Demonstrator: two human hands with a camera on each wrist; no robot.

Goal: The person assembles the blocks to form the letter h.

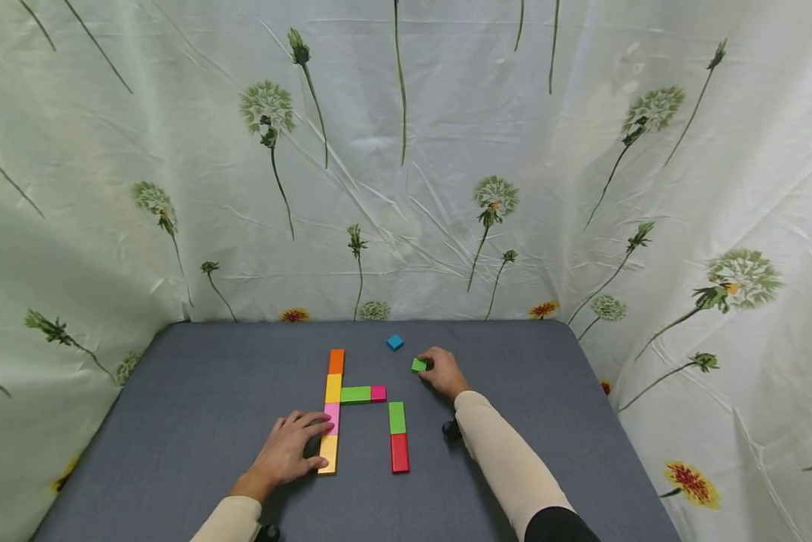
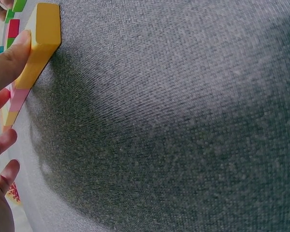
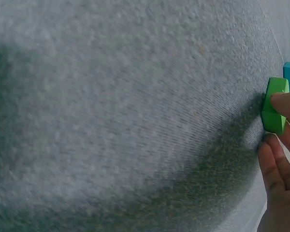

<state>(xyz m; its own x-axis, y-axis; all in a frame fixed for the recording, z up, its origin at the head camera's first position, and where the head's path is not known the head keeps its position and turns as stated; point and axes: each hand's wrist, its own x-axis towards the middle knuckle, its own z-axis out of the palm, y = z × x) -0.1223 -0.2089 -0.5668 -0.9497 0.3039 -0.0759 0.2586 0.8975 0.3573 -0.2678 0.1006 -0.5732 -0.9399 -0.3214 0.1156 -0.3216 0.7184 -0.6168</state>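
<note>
My left hand point(image 1: 288, 449) lies spread along a column of flat blocks, touching it with thumb and fingertips. The thumb point(image 2: 17, 55) is against the light-orange block point(image 1: 327, 455) at the near end, and fingertips reach the pink block point(image 1: 332, 418). Beyond these the column continues with a yellow block point(image 1: 334, 388) and an orange block point(image 1: 336, 361). At the back right, my right hand point(image 1: 444, 372) pinches a small green block point(image 3: 275, 105) between thumb and fingers, low over the cloth. Just past it sits a blue block point(image 1: 395, 342).
A long green block point(image 1: 356, 395) and a magenta block point(image 1: 378, 394) extend rightward from the column. Below them, a second green block point(image 1: 396, 417) meets a red block point(image 1: 399, 453) end to end. A flowered curtain point(image 1: 433, 150) hangs behind the grey table point(image 1: 196, 391).
</note>
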